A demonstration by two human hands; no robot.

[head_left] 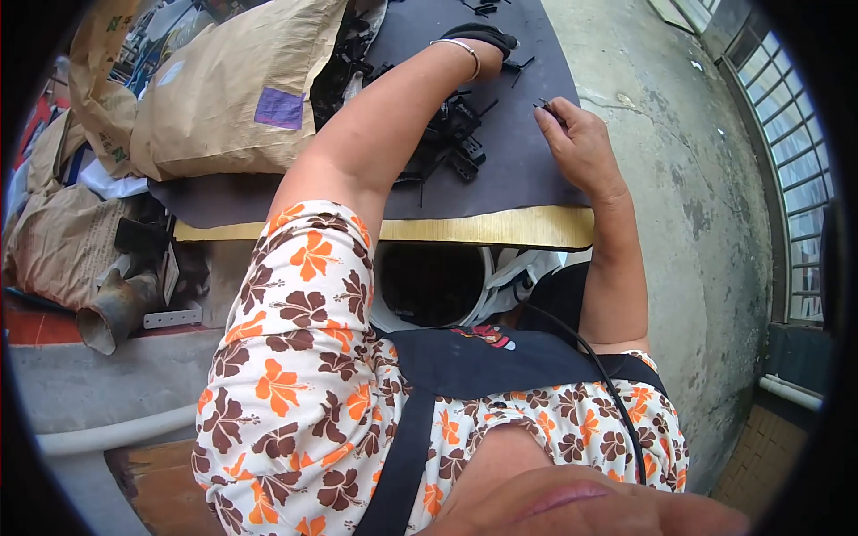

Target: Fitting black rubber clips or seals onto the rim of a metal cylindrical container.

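My left arm, with a bangle at the wrist, stretches over the table to the far side. Black covering, apparently a glove, wraps my left hand (pixel 484 37), and its fingers are too hidden to read. Near it lies a thin black plastic piece (pixel 518 70). At the table's right edge my right hand (pixel 583 147) is bare and closed, pinching a small dark piece (pixel 547 109) whose exact kind I cannot make out. Between my arms rests a loose heap of black plastic parts (pixel 460 143), some with thin sticks poking out.
A large brown paper sack (pixel 228 98) lies on the dark table mat (pixel 527 179), its mouth toward more black parts. A white bucket (pixel 380 308) with dark contents stands under the table's wooden edge (pixel 500 228). Concrete floor (pixel 688 223) and a barred window (pixel 795 161) are to the right.
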